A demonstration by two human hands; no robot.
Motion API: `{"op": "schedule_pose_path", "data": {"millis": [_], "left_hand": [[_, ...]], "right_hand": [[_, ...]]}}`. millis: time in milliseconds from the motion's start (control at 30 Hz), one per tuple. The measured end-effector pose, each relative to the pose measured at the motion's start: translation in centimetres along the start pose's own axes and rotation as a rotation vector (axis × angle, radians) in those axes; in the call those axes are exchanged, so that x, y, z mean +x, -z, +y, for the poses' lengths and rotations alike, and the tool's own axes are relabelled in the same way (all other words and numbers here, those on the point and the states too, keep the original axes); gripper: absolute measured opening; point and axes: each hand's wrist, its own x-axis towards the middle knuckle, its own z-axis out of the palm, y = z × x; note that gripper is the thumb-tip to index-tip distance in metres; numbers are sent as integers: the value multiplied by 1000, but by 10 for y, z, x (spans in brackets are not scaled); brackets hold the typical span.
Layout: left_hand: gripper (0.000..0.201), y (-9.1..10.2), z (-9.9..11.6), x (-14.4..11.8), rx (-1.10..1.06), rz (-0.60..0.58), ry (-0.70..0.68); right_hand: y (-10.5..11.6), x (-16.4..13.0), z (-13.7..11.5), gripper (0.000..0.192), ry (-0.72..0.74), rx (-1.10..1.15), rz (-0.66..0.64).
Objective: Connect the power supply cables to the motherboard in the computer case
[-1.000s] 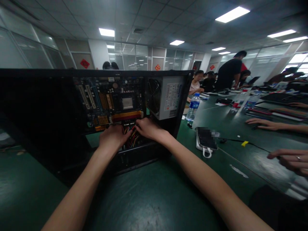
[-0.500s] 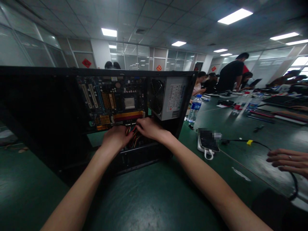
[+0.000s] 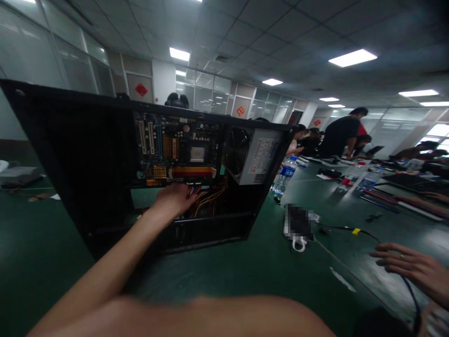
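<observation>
Inside an open black computer case [image 3: 210, 236], my left hand [image 3: 171, 199] is closed around a bundle of thin coloured cables [image 3: 210, 196]. It is just below the motherboard [image 3: 164, 133] and its red and yellow memory slots [image 3: 192, 172]. A silver power supply [image 3: 261, 157] with a round fan is mounted in the case's upper right corner. My right arm crosses the bottom of the view, close to the camera and blurred. Its hand [image 3: 119, 313] seems to be beside my left forearm, with the fingers not discernible.
On the green table [image 3: 224, 269], a water bottle [image 3: 285, 175] and a phone on a white device [image 3: 298, 222] stand right of the case. Another person's hand [image 3: 410, 269] rests near a black cable at the right. A grey box [image 3: 21, 176] lies far left.
My right hand has left the cables inside the case and swung down and left across the bottom of the view. My left hand stays on the cables. The view has tilted.
</observation>
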Motion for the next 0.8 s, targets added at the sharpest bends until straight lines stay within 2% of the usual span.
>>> {"op": "schedule_pose_path", "data": {"millis": [67,133,167,200,233,333,467,667,767,800], "left_hand": [[44,0,0,0,38,-17,-3],[46,-1,0,0,53,-14,-22],[47,-1,0,0,48,-7,-31],[48,-1,-1,0,41,-3,-40],[49,-1,-1,0,35,-5,-46],[51,0,0,-1,44,-14,-49],[50,0,0,-2,35,-2,-46],[51,-3,-3,-1,32,6,-51],[53,-4,-4,-1,28,6,-59],[53,-4,-5,-1,25,4,-58]], "right_hand": [[18,-22,73,78,-135,68,-16],[20,-35,130,64,-291,212,-106],[17,-40,151,58,-371,308,-92],[13,-44,166,48,-424,399,-172],[10,-47,175,42,-465,465,-194],[5,-52,182,34,-490,521,-208],[10,-50,179,30,-422,485,-215],[15,-41,190,24,-372,502,-294],[13,-38,191,18,-281,501,-375],[12,-36,191,16,-231,495,-352]]}}
